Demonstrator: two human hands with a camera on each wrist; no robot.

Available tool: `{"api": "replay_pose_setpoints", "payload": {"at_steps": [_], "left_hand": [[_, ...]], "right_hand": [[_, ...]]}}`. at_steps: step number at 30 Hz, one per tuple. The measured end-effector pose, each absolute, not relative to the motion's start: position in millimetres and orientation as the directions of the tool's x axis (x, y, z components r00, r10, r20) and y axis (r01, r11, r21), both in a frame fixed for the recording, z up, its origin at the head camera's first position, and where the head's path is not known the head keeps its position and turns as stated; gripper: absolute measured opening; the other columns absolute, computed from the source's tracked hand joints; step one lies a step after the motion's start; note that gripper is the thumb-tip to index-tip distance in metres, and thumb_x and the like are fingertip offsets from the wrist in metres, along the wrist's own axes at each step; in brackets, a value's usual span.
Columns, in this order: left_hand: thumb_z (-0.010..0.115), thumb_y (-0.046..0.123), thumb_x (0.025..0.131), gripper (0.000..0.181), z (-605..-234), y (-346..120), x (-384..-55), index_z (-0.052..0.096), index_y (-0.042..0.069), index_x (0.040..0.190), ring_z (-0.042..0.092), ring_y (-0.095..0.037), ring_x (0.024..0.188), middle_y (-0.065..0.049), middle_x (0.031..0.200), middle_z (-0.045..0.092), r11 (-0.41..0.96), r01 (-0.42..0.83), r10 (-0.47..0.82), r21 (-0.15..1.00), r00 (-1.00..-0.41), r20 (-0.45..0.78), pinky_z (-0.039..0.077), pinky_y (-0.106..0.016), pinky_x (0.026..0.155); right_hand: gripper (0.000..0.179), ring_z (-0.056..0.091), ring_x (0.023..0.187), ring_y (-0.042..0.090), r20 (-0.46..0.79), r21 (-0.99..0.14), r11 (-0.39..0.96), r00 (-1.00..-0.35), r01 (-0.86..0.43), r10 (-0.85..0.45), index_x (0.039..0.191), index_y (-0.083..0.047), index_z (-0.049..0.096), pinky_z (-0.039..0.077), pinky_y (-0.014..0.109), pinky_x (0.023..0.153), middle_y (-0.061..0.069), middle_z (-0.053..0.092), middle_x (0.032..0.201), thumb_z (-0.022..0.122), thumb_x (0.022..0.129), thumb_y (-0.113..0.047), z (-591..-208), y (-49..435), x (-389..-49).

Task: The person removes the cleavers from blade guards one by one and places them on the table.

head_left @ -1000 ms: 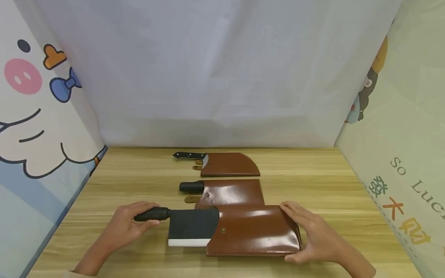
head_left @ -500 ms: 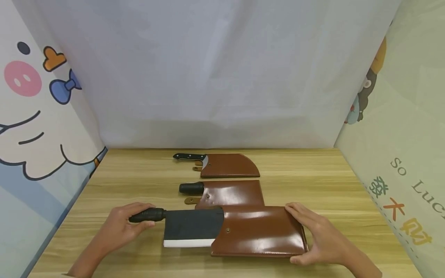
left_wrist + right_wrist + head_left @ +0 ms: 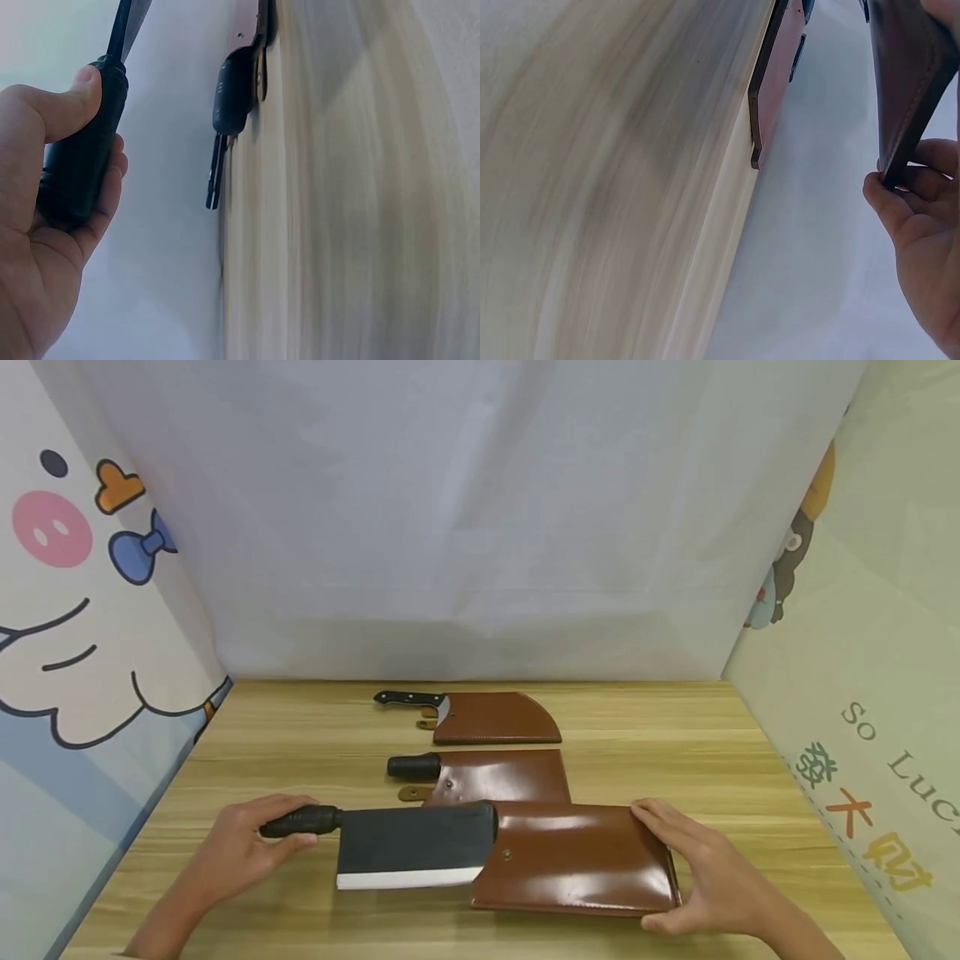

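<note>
— Head view?
— Lower centre: cleaver (image 3: 412, 843) partly inside its sheath (image 3: 577, 860); left hand (image 3: 251, 843) grips the handle (image 3: 303, 820), right hand (image 3: 701, 872) holds the sheath's end. Probably unsheathing.
— Left wrist?
— Left side: handle, firmly wrapped.
— Right wrist?
— Sheath pinched, upper right; next seems to need straight pulling.

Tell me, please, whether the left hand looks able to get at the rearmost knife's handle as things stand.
Probably not immediately: the left hand grips the front cleaver's handle and would likely have to release it first. Otherwise, the rearmost knife's handle appears uncovered.
</note>
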State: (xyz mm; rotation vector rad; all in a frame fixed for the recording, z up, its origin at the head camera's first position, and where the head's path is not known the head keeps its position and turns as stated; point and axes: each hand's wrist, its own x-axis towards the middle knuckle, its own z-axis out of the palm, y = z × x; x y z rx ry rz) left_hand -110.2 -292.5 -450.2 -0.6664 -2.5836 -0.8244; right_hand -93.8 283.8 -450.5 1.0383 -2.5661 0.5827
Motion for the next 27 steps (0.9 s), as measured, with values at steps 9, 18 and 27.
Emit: {"api": "replay_pose_setpoints", "payload": {"at_steps": [9,18,27], "left_hand": [[0.092,0.016,0.075,0.042,-442,-306,-110,0.078,0.016,0.114,0.074,-0.014,0.092,-0.001,0.107,0.077,0.750,0.504,0.313,0.427,-0.840,0.443,0.058,-0.023,0.071],[0.092,0.014,0.073,0.042,-444,-315,-105,0.078,0.014,0.113,0.074,-0.014,0.089,-0.004,0.106,0.077,0.730,0.535,0.342,0.425,-0.825,0.451,0.057,-0.022,0.068],[0.092,0.015,0.074,0.041,-457,-323,-101,0.078,0.009,0.111,0.072,-0.010,0.091,-0.005,0.106,0.077,0.722,0.537,0.369,0.436,-0.833,0.412,0.059,-0.029,0.067]], "right_hand": [[0.117,0.032,0.144,0.001,0.441,-0.259,0.658,-0.693,-0.707,-0.571,0.152,-0.007,0.049,0.022,0.006,0.111,0.008,0.049,0.154,0.096,0.057,-0.057,-446,294,-88],[0.118,0.031,0.143,0.001,0.394,-0.242,0.710,-0.736,-0.661,-0.551,0.153,-0.011,0.049,0.019,0.006,0.109,0.007,0.050,0.154,0.096,0.056,-0.059,-446,300,-83],[0.117,0.053,0.134,0.019,0.348,-0.220,0.745,-0.764,-0.630,-0.543,0.151,-0.014,0.052,0.050,0.034,0.099,0.006,0.055,0.150,0.095,0.054,-0.062,-447,303,-79]]}}
